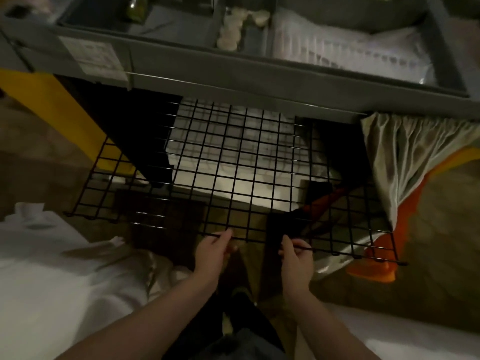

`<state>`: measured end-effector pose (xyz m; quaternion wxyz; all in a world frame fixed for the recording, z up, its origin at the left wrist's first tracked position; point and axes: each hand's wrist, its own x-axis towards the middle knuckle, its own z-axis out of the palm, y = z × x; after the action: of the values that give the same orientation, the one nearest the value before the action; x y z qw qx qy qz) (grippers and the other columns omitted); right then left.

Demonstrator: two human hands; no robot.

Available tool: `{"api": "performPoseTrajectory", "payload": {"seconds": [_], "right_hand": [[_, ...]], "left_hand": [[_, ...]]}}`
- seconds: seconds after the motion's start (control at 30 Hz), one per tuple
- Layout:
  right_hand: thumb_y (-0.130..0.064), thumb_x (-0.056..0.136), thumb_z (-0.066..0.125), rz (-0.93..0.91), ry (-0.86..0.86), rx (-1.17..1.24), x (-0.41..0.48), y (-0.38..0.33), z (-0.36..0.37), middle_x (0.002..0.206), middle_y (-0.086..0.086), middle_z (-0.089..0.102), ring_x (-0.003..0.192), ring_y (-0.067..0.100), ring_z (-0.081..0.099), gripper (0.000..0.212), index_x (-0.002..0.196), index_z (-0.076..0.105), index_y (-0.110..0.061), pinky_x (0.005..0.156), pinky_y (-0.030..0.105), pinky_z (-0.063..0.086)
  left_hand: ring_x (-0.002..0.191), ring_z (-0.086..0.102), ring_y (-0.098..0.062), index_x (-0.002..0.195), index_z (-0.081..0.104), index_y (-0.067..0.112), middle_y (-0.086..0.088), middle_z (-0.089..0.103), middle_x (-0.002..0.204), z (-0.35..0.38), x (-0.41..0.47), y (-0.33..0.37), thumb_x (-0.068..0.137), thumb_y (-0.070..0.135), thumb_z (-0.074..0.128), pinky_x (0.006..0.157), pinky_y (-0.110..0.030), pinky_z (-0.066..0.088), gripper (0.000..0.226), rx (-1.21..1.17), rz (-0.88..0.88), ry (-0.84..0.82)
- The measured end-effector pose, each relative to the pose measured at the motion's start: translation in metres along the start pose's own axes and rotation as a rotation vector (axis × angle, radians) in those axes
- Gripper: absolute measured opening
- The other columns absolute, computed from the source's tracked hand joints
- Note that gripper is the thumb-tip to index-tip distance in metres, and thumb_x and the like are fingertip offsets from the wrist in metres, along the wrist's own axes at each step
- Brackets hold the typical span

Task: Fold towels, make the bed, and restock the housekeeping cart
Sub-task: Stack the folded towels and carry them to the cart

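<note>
Black wire panel (235, 178), held out before grey cart (233, 76); left grip (211, 252) and right grip (296, 258) each pinching its near edge wire, fingers curled; folded white towels (257, 193) visible through mesh, inside cart's lower shelf.

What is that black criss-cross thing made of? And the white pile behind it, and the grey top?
The wire grid looks like thin metal rods with a black coating: straight bars crossing in squares. The white pile behind it seems soft cloth, probably towels: matte, folded layers. The cart top looks like dull grey plastic, with moulded walls.
</note>
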<state>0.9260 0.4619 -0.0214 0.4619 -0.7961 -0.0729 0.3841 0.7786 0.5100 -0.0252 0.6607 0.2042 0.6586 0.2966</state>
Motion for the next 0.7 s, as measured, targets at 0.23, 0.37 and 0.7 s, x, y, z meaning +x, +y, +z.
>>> {"api": "performPoseTrajectory", "payload": {"seconds": [0.23,0.37,0.7], "right_hand": [[-0.028,0.093,0.058,0.127,-0.352,-0.135,-0.014,-0.001,0.0,0.104,0.003,0.063,0.084,0.017,0.061,0.064,0.145,0.025,-0.011,0.073,0.03,0.05],[-0.021,0.096,0.051,0.303,-0.494,-0.245,-0.028,0.0,0.007,0.097,0.009,0.062,0.072,0.016,0.057,0.038,0.128,0.046,-0.003,0.058,0.025,0.042],[-0.023,0.096,0.049,-0.221,-1.217,-0.825,-0.177,-0.002,0.142,0.103,0.002,0.063,0.094,0.017,0.06,0.018,0.111,0.058,-0.022,0.088,0.033,0.05]], "left_hand": [[0.079,0.065,-0.023,0.083,0.059,0.024,-0.006,0.065,0.085,-0.009,-0.03,-0.011,0.09,0.027,0.062,0.076,-0.041,0.054,0.008,0.005,0.133,0.279],[0.083,0.063,-0.019,0.086,0.059,0.023,-0.003,0.065,0.086,-0.048,-0.053,-0.018,0.095,0.023,0.055,0.076,-0.035,0.051,0.009,0.086,0.223,0.394],[0.077,0.061,-0.023,0.104,0.05,0.019,-0.002,0.06,0.082,-0.191,-0.117,-0.05,0.096,0.016,0.048,0.072,-0.036,0.049,0.009,-0.083,0.235,0.974]]}}
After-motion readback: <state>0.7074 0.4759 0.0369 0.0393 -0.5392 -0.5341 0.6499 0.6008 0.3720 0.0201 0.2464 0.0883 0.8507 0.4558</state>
